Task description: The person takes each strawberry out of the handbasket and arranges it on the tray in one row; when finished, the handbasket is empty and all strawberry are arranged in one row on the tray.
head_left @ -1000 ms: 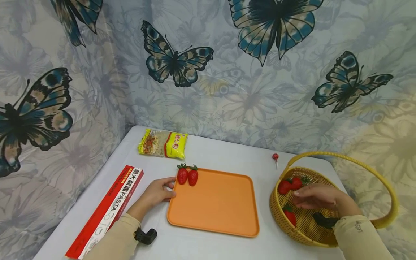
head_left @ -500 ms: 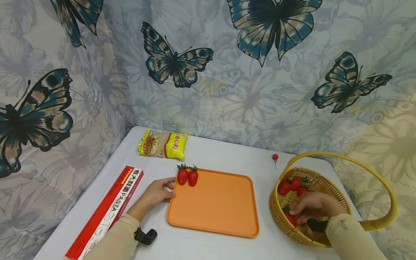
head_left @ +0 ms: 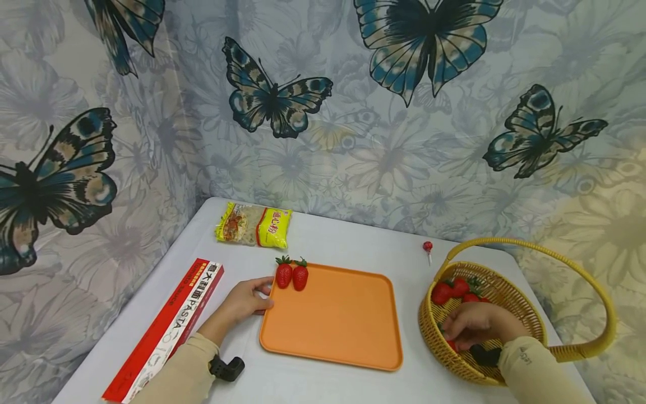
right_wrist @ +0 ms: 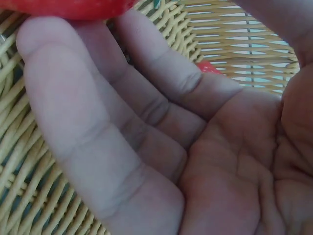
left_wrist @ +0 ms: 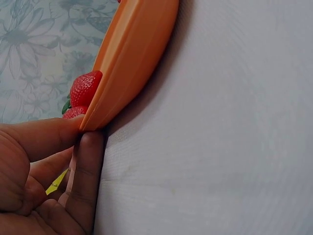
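Observation:
My left hand (head_left: 243,300) pinches the left rim of an orange tray (head_left: 333,322), thumb above and fingers beneath, as the left wrist view shows. Two strawberries (head_left: 284,275) lie side by side in the tray's far left corner. At the right, my right hand (head_left: 479,324) reaches down into a yellow wicker basket (head_left: 428,331). Its thumb and fingers are at a strawberry (right_wrist: 78,9), mostly covered by the hand in the head view. In the right wrist view, the fingertips touch this strawberry's underside. More strawberries (head_left: 451,290) lie at the basket's far side.
A long red and white pasta box (head_left: 166,331) lies left of my left arm. Behind the tray are a yellow pasta bag (head_left: 253,225) and, farther right, a red lollipop (head_left: 428,247). The basket's tall handle (head_left: 565,261) arches over its right side. Patterned cloth walls stand behind the table.
My right hand has moved left and lower inside the basket, onto the near strawberry, uncovering others behind it. My left hand and the tray have stayed in place.

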Action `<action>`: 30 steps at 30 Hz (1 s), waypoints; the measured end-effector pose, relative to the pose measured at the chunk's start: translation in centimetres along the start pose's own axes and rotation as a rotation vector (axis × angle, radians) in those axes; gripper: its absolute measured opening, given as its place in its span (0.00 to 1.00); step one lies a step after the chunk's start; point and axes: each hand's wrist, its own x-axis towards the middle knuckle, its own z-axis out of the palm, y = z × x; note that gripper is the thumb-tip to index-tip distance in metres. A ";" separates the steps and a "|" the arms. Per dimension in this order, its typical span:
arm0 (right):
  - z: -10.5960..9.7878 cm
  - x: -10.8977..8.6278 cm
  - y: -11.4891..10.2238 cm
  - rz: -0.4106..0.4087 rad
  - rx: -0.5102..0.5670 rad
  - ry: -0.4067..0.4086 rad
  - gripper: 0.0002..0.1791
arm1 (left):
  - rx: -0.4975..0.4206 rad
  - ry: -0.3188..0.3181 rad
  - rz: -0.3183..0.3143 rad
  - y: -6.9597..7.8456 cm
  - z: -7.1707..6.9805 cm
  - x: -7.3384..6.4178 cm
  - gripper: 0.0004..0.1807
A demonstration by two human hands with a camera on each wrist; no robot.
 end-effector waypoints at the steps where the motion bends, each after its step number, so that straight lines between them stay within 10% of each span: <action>1: 0.1 -0.1 -0.1 -0.001 -0.013 0.016 0.11 | 0.000 0.000 0.001 0.0 0.0 0.0 0.32; 30: 0.6 -0.2 -0.3 -0.090 -0.026 0.037 0.05 | 0.013 0.007 0.020 -0.2 0.1 -0.1 0.31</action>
